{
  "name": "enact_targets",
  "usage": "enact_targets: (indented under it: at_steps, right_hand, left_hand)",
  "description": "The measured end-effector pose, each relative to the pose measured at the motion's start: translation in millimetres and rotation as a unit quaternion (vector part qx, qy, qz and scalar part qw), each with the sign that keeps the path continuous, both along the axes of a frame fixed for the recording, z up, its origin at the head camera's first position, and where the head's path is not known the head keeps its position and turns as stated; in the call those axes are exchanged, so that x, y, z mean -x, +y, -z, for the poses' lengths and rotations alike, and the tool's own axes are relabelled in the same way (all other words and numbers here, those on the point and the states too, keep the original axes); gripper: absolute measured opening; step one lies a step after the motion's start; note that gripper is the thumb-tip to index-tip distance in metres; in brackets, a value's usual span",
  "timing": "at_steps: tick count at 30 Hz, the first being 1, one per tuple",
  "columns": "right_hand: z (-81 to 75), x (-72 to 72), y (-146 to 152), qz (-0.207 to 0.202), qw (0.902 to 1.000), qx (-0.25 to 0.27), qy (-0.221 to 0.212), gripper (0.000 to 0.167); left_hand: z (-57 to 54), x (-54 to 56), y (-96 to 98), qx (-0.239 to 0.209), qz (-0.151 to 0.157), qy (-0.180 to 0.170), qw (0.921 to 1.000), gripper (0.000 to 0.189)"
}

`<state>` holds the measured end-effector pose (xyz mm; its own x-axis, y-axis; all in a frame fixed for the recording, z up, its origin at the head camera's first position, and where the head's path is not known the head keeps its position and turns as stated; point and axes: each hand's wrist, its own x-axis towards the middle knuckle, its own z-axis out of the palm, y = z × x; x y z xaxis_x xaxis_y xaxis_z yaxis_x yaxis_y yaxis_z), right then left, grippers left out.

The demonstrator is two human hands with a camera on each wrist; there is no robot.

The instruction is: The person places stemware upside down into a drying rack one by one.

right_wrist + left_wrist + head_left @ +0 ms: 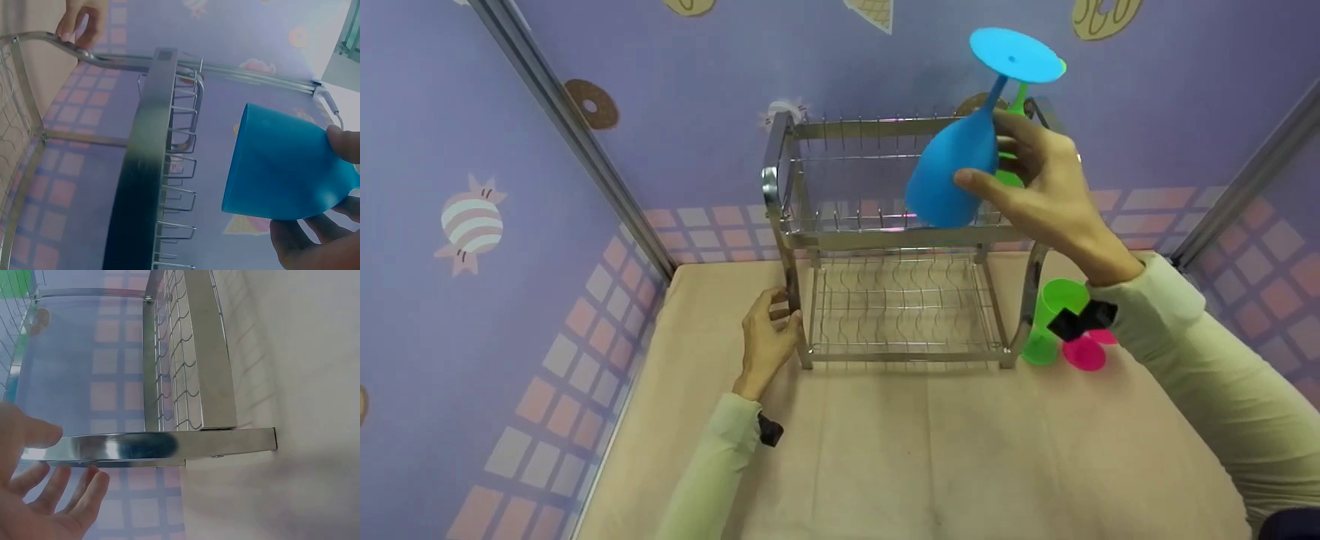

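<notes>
Your R hand (1061, 195) grips the blue goblet (943, 176) by its bowl, foot up, higher than the rack (877, 240)'s upper front edge, twd the right end; can't tell if it's over or in front. L hand (769, 337) pinches the rack's left front leg. Goblet's prob. light, stiff plastic, maybe slippery: hold the bowl, thumb opp. fingers; don't bend the thin stem.

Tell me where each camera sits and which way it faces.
Head: on the head, facing forward and down at the rack; left hand, right hand and sleeves show.
Left wrist: on that wrist, facing the rack's post and lower shelf; left hand shows.
Right wrist: on that wrist, facing the blue goblet and rack; both hands show.
Shared: blue goblet, in head and right wrist views.
</notes>
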<state>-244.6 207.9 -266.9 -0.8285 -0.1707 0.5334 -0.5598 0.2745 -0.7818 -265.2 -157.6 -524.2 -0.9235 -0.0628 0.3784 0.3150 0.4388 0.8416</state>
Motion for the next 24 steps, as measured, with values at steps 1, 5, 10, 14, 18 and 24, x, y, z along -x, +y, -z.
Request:
enact_targets:
  at_steps: [1,5,10,14,18,24]
  right_hand:
    - [-2.0,3.8,-1,0.002,1.0000,-0.004,-0.001,0.065]
    - [-7.5,18.4,-2,0.014,0.9995,-0.029,-0.004,0.066]
    - [-7.9,34.8,1,0.029,0.9985,-0.043,-0.013,0.069]
    - [-4.8,46.1,3,0.046,0.9973,-0.049,-0.028,0.070]
    - [-3.1,56.8,2,0.063,0.9950,-0.063,-0.045,0.073]
    - [-1.1,72.4,-3,0.076,0.9909,-0.093,-0.061,0.074]
  left_hand:
    - [0.9,1.6,0.0,-0.002,-0.001,0.003,1.0000,0.040]
    - [2.2,7.4,1.4,-0.002,-0.011,0.014,0.9998,0.036]
    - [2.2,10.1,3.8,-0.003,-0.018,0.004,0.9998,0.032]
    - [2.5,8.9,5.1,0.014,-0.021,-0.005,0.9997,0.030]
    - [1.2,8.1,5.5,0.027,-0.026,-0.010,0.9993,0.029]
    - [1.0,10.3,3.9,0.023,-0.031,-0.021,0.9990,0.029]
